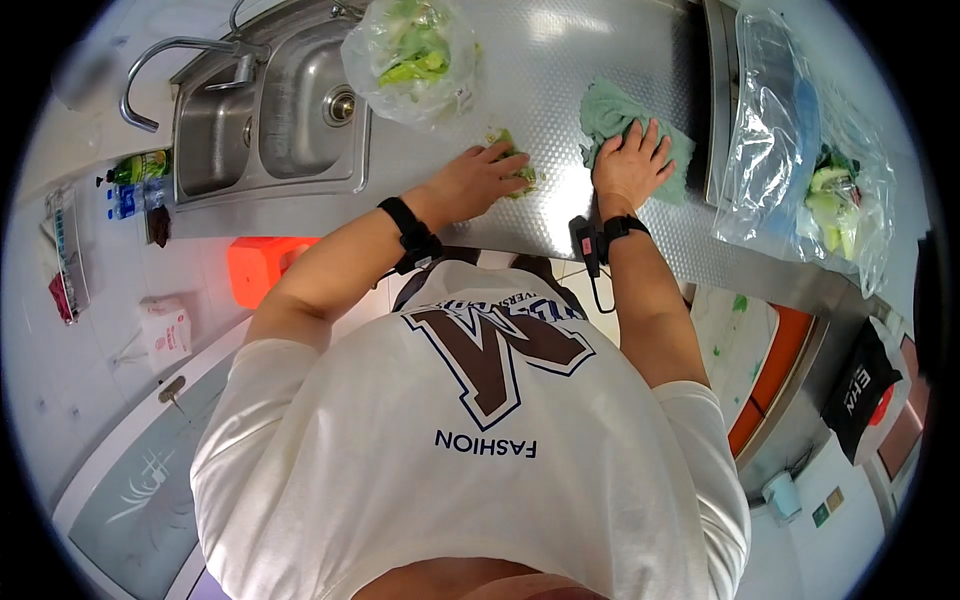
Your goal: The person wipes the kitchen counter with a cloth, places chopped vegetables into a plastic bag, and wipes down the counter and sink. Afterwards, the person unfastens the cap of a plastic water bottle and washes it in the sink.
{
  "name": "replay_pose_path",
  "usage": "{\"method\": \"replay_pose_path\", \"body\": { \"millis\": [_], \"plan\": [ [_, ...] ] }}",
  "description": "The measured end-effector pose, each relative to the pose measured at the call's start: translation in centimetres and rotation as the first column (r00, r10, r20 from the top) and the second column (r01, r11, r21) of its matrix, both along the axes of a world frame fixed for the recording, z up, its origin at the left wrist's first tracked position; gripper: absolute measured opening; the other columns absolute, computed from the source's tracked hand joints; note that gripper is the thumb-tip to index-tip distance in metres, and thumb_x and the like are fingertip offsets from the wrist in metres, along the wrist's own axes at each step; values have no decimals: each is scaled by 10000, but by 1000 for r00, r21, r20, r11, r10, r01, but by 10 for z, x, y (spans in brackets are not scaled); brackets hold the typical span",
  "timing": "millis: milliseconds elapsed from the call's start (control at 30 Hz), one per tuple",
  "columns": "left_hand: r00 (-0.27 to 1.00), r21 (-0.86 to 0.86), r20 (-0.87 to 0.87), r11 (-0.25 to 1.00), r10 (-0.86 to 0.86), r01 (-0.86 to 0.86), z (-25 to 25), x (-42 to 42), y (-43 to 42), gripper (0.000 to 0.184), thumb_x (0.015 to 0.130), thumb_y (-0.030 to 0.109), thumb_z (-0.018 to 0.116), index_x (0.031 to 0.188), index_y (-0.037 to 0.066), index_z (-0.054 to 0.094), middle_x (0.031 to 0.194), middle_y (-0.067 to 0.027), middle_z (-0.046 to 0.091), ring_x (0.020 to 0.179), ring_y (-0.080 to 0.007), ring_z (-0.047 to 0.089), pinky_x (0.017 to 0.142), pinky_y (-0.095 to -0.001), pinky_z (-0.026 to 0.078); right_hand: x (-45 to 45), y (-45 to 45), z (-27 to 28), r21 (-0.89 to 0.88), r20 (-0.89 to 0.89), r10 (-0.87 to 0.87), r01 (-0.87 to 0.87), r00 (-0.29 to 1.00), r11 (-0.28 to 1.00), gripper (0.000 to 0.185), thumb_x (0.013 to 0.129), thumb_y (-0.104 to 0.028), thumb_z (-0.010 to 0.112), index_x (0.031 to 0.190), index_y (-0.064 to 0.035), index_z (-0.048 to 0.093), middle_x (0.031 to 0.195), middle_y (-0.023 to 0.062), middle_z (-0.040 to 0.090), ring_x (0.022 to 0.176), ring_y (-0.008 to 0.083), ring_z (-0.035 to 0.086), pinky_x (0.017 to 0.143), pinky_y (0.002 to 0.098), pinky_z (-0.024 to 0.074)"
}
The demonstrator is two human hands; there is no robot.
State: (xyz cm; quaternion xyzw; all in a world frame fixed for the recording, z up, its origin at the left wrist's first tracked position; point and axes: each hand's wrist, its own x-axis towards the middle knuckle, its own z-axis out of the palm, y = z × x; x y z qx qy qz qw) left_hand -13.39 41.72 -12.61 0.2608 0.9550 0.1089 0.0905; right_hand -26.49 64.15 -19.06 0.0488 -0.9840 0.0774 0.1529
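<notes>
My right hand [632, 172] lies flat with spread fingers on a pale green cloth [606, 108] on the steel counter. The cloth is crumpled at its far left and flatter under and beside my palm. My left hand [474, 182] is curled over a small heap of wet green vegetable scraps [522, 178] on the counter. Bits of the scraps show above and below its fingers; the rest is hidden underneath. Beyond my left hand stands a clear plastic bag [440, 98] with leafy greens [418, 62] in it.
A double-basin steel sink [362, 150] with a curved faucet [180, 44] is at the left. Another clear bag [765, 200] with vegetable pieces [836, 205] lies at the right. Bottles [140, 168] stand left of the sink; an orange container [256, 268] sits below the counter.
</notes>
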Motion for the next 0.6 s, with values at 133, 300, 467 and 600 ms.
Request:
{"method": "replay_pose_path", "body": {
  "millis": [133, 300, 467, 600],
  "plan": [
    [1000, -47, -4, 999, -17, 17, 6, -4, 2, 549, 720, 67, 713, 1241, 200, 600, 1398, -38, 471, 1297, -284, 444, 993, -411, 470, 1, 1, 2, 14, -6, 10, -10, 1000, 1000, 431, 898, -303, 503, 1281, -133, 603, 1471, 86, 469, 1374, 369, 361, 1136, 610, 204],
    [996, -92, 73, 995, -41, 47, 16, -15, 1, 492, 739, 61, 686, 1204, 206, 620, 1335, -36, 516, 1231, -258, 500, 951, -386, 488, 1, 0, 1, -8, -16, 8, -8, 1000, 1000, 435, 896, -305, 508, 1283, -130, 601, 1471, 89, 468, 1368, 372, 367, 1134, 611, 207],
    [990, -100, -79, 989, -116, 108, -1, -20, -7, 419, 770, 142, 687, 1182, 179, 619, 1152, -13, 577, 1117, -216, 564, 923, -355, 484, 1, 1, -1, -13, -20, 10, -10, 1000, 1000, 435, 894, -306, 510, 1279, -128, 602, 1464, 88, 472, 1366, 373, 370, 1133, 608, 209],
    [993, -178, 85, 979, -87, 101, 12, -28, -7, 487, 737, 160, 720, 1209, 131, 603, 1185, -34, 573, 1140, -242, 551, 987, -354, 463, 0, 0, 0, -19, -8, 7, -7, 1000, 1000, 436, 896, -306, 507, 1283, -128, 598, 1465, 89, 470, 1366, 373, 370, 1131, 608, 211]
  ]
}}
